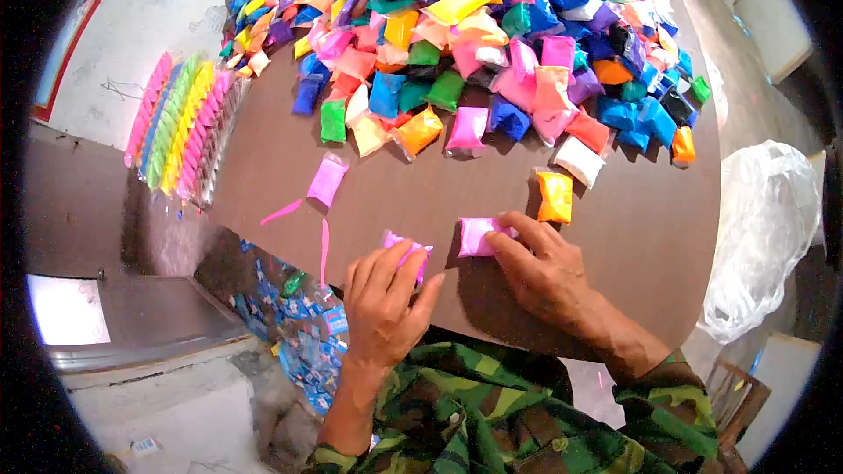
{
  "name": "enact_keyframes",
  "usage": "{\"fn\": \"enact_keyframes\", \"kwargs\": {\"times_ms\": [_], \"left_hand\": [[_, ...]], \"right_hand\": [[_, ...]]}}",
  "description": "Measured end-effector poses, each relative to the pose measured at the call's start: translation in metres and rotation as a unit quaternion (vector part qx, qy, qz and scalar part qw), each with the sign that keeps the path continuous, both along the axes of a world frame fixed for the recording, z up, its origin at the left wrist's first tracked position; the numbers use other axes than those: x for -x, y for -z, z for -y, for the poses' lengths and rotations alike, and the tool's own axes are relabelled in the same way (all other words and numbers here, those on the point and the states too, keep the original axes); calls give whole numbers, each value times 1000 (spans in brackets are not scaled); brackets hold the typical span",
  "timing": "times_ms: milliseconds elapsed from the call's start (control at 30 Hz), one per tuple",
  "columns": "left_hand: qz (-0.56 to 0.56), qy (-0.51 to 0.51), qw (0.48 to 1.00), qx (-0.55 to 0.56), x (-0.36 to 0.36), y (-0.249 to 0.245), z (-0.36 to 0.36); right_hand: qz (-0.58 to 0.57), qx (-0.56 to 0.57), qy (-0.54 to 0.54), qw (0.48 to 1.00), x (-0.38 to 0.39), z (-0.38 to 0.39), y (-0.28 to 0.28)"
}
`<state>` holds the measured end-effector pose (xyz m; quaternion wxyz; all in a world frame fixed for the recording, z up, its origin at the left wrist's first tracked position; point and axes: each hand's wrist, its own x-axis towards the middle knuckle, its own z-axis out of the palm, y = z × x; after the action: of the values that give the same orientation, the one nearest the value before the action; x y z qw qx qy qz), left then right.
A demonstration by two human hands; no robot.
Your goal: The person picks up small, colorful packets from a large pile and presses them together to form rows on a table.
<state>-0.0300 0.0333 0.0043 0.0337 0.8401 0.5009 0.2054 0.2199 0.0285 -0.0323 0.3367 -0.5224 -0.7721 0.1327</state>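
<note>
My left hand [386,303] is at the table's near edge, fingers bent over a small purple packet [413,250] and thumb by its lower right end. The fingers partly hide that packet. To the right, my right hand [549,272] has its thumb and forefinger on the right end of a pink-purple packet [475,238], which lies on the table. An orange-yellow packet [554,197] sits just beyond my right hand. Farther left lies another pink-purple packet [327,180], with two thin pink strips [325,250] near it.
A big heap of small colourful packets [457,9] covers the far part of the brown table [263,158]. Long bags of coloured twists [180,123] hang or lie at its left edge. A clear plastic bag [755,237] is at the right, and blue wrappers [303,333] lie below left.
</note>
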Motion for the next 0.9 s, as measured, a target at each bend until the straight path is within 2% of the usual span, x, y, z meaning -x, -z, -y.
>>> {"fn": "enact_keyframes", "kwargs": {"times_ms": [33, 133, 333, 433, 567, 700, 900], "left_hand": [[14, 7, 1000, -8, -4, -2, -4], [94, 13, 994, 59, -14, -4, -18], [94, 96, 976, 169, -40, -1, -50], [104, 127, 969, 185, -46, 8, -56], [127, 114, 971, 169, -34, 4, -62], [118, -86, 988, 56, 12, 1, -81], [-12, -138, 989, -55, 40, 19, -86]], "right_hand": [[-6, -2, 2, 1000, 1, -1, 3], [-42, -7, 18, 999, 2, -2, 6], [-61, -31, 3, 998, -1, -5, 17], [-71, -12, 2, 997, 0, -4, 9], [-103, 6, 11, 995, -1, -4, 17], [-76, 9, 3, 997, -1, -4, 4], [-64, 11, -4, 998, 0, -5, 0]]}}
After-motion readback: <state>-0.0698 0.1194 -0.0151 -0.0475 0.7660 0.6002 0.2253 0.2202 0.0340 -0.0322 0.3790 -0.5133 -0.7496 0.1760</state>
